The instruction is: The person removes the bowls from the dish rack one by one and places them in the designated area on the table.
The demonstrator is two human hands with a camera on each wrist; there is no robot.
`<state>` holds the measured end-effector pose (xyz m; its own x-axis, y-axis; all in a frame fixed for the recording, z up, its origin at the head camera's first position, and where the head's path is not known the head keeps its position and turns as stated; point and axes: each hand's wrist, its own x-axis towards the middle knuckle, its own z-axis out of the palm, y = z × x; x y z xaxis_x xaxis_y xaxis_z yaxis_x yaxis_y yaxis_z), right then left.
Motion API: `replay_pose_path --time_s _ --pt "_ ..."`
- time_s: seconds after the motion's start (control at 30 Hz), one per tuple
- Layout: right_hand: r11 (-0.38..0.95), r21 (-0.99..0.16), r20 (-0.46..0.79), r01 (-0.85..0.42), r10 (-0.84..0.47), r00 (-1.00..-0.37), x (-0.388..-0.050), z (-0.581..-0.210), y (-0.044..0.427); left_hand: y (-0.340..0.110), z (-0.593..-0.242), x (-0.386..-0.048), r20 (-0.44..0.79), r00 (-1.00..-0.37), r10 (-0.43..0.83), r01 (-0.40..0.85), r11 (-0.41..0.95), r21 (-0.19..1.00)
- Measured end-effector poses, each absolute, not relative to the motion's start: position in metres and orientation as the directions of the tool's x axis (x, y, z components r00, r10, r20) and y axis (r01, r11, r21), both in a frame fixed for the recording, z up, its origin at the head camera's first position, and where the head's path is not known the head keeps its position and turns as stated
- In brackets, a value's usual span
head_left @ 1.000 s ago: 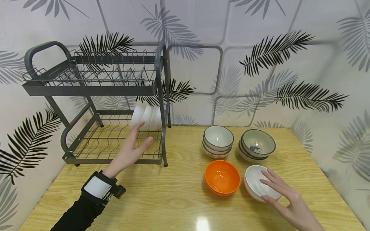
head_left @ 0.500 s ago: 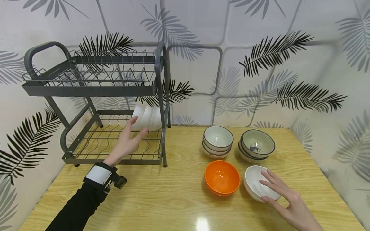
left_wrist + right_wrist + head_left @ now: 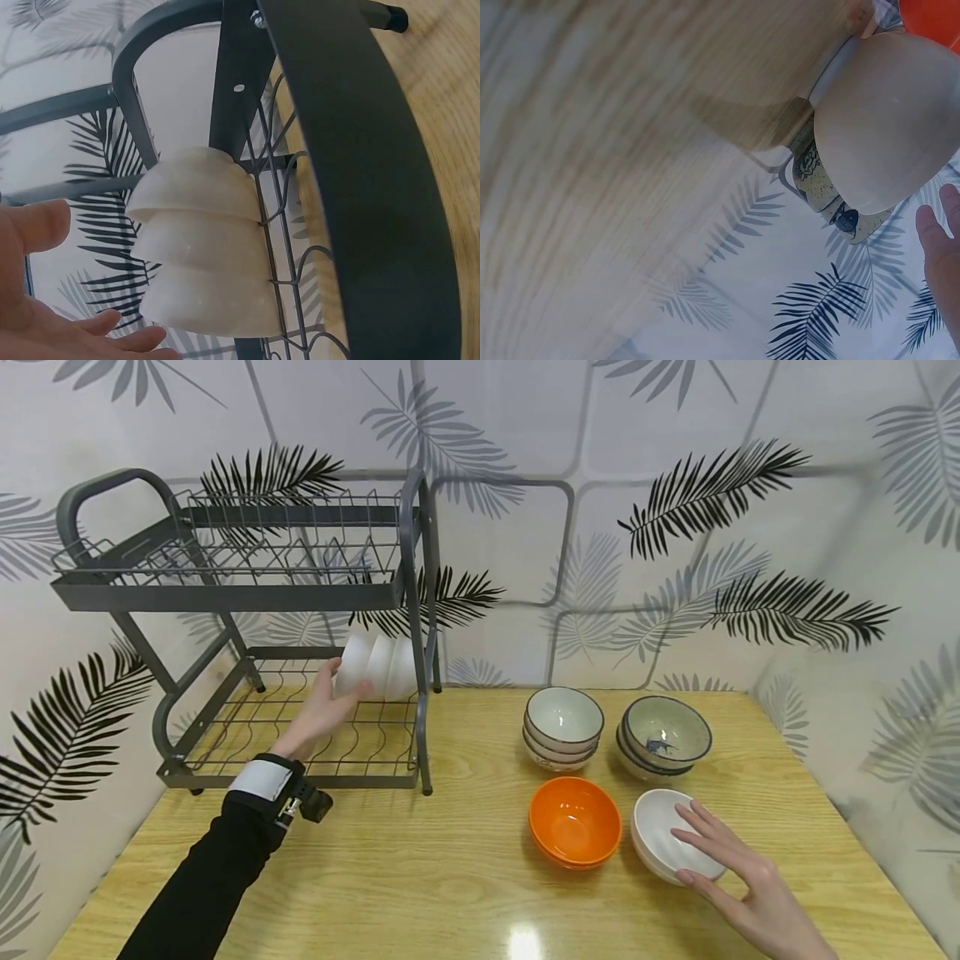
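My left hand (image 3: 318,714) reaches into the lower shelf of a dark grey dish rack (image 3: 247,781). Three white bowls (image 3: 378,668) stand on edge there in a row at its right end. Thumb and fingers are spread at the leftmost bowl; in the left wrist view the hand (image 3: 34,300) is beside the white bowls (image 3: 202,247), and contact is unclear. At the table's right, my right hand (image 3: 750,881) is held over the near rim of a white bowl (image 3: 663,827), fingers extended and apart. Its inside is partly hidden by those fingers.
Two stacked orange bowls (image 3: 573,827) sit left of the white one. Behind stand a stack of dark-rimmed pale bowls (image 3: 566,718) and a stack of grey-green bowls (image 3: 667,731). The rack's upper wire shelf (image 3: 240,597) overhangs the left hand. A patterned wall (image 3: 510,527) closes off the back.
My left hand has moved down and left, then in toward the leftmost white bowl in the rack, its thumb now in front of the bowls. The right hand has stayed put.
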<state>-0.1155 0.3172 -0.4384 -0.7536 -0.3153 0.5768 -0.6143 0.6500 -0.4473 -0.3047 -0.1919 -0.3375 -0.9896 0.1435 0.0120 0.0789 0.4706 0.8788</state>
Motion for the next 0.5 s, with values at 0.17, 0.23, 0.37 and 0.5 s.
replay_pose_path --time_s 0.17,0.23,0.37,0.5 --pt "0.653 -0.45 0.57 -0.609 -0.316 -0.759 -0.115 -0.438 0.317 -0.196 -0.339 -0.313 -0.026 -0.991 0.129 0.036 0.458 0.888" --pt "0.653 -0.448 0.571 -0.61 -0.316 -0.758 -0.115 -0.438 0.317 -0.197 -0.339 -0.316 -0.043 -0.991 0.125 0.02 0.462 0.886" --pt "0.656 -0.442 0.573 -0.612 -0.318 -0.755 -0.114 -0.438 0.316 -0.198 -0.339 -0.321 -0.071 -0.992 0.108 -0.012 0.467 0.884" --pt "0.657 -0.432 0.578 -0.618 -0.324 -0.749 -0.115 -0.438 0.316 -0.197 -0.34 -0.324 -0.089 -0.992 0.09 -0.038 0.461 0.886"
